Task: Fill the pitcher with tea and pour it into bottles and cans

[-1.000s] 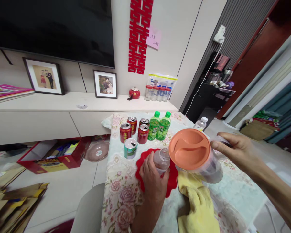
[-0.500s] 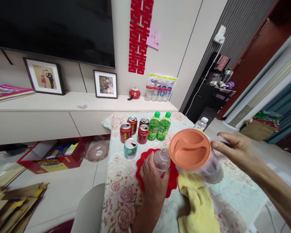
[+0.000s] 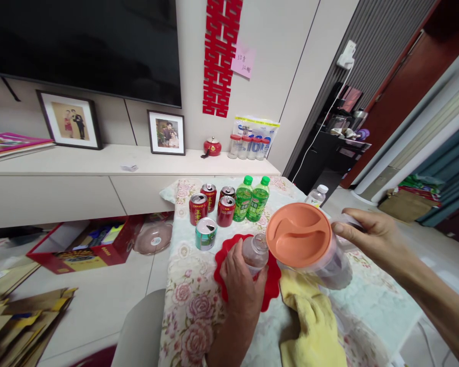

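Observation:
My left hand (image 3: 243, 285) is wrapped round a clear open-mouthed bottle (image 3: 255, 252), which stands over a red scalloped mat (image 3: 272, 288). In my right hand (image 3: 367, 229) is the handle of a clear pitcher (image 3: 334, 267) with an orange lid (image 3: 299, 234). The pitcher is tilted toward the bottle, its lid edge right beside the bottle's mouth. Whether liquid passes between them cannot be made out. A yellow cloth (image 3: 315, 326) lies below the pitcher on the flowered tablecloth (image 3: 195, 285).
Red cans (image 3: 198, 209) and a teal can (image 3: 206, 234) stand left of two green bottles (image 3: 258, 200). A white-capped bottle (image 3: 316, 195) is behind the pitcher. A grey chair (image 3: 141, 331) touches the table's left side. Behind is a white cabinet (image 3: 168, 165).

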Demonstrator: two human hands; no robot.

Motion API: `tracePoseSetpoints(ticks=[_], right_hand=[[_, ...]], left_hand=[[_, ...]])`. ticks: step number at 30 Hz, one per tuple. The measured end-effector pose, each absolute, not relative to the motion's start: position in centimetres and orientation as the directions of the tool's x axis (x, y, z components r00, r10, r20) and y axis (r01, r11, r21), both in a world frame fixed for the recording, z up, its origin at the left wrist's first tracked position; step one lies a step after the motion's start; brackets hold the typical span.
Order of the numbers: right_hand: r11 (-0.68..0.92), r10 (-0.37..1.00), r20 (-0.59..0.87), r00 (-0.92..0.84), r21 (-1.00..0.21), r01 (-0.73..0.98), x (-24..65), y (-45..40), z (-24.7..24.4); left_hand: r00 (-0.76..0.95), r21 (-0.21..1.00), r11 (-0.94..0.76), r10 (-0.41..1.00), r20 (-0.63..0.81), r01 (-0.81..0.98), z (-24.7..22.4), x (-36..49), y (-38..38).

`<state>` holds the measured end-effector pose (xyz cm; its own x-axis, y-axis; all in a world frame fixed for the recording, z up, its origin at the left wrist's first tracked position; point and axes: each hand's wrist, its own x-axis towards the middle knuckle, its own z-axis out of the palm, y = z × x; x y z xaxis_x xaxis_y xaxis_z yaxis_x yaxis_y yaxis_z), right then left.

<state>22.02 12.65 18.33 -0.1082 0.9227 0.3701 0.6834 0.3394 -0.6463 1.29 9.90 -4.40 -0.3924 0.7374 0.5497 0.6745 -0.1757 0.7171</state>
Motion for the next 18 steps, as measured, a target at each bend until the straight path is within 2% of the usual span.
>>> tracePoseSetpoints(ticks=[18], right_hand=[[0.341,0.928,0.352,-0.124,-0.662,0.668,21.78,12.50,18.67]], left_hand=[[-0.401,0.718,-0.180,0.726,0.559,0.673,-4.29,1.40,9.92]])
